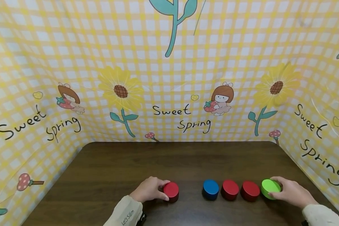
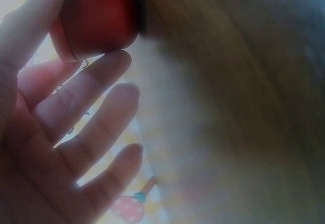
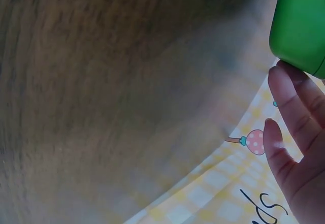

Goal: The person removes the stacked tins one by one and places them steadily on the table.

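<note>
My left hand [image 1: 151, 190] pinches a short red cylinder [image 1: 171, 192] between thumb and fingers, left of the others on the table. In the left wrist view the same red cylinder [image 2: 99, 18] fills the top, with the lower fingers spread out below it. At the right end of a row, my right hand [image 1: 292, 191] grips a lime-green cylinder [image 1: 270, 187] from its right side. The right wrist view shows the green cylinder [image 3: 299, 28] at its edge, fingers touching its underside; the thumb is hidden there.
Left of the green one stand a red cylinder [image 1: 250, 191], another red cylinder [image 1: 230, 189] and a blue cylinder [image 1: 210, 189]. They sit on a dark wooden table [image 1: 175, 160]. A yellow checked cloth [image 1: 169, 78] walls in its back and sides.
</note>
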Demonstrator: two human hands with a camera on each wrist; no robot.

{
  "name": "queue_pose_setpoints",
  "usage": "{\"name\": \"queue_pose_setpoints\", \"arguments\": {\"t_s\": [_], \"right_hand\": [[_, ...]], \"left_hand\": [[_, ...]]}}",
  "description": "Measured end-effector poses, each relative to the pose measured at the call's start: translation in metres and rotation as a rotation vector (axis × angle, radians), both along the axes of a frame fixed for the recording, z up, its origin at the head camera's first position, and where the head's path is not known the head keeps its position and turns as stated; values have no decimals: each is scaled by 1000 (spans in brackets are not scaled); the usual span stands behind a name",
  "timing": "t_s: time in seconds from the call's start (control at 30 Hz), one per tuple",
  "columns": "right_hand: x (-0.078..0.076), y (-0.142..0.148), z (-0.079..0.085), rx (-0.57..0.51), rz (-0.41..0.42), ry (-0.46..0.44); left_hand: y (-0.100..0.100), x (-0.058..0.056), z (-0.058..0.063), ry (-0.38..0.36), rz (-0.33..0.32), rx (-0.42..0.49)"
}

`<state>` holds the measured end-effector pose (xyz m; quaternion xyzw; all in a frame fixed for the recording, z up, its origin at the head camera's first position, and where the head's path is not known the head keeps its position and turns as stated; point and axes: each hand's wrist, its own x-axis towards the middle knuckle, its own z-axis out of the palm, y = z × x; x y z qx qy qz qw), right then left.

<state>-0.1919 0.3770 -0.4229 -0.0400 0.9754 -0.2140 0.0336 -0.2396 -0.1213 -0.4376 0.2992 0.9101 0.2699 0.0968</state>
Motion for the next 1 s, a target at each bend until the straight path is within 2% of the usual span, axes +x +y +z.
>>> {"name": "queue_pose_setpoints", "arguments": {"t_s": [0.4,0.83,1.0], "right_hand": [[0,2,-8,-20,9,-29],[1,7,-12,-40,20,-11],[1,7,-13,-43,31,19]], "left_hand": [[1,0,-2,-10,-1,-13],[2,-1,-2,-27,3,-1],[3,-2,0,-53,15,33]]}}
